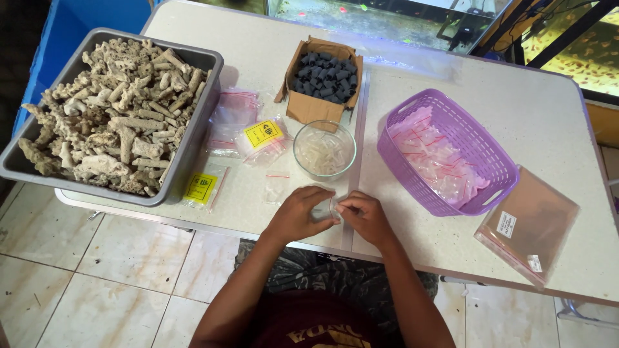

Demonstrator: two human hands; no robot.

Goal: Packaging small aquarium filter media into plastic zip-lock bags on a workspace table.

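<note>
Your left hand (298, 212) and right hand (365, 216) meet at the tabletop's (412, 77) near edge, fingers of both curled, pinching one small clear bag (324, 209) between them.

Even, soft daylight, bright on the pale table (412, 84), faint short shadows under both hands, mild glare on the plastic bags (529, 225) right of the right hand (364, 216), sharp centre, slight wide-angle bending at the edges, dim top left corner.

L hand (298, 212) & R hand (364, 216) on small clear bag (324, 209), just below glass bowl (324, 149), purple basket (445, 109) to R.
</note>
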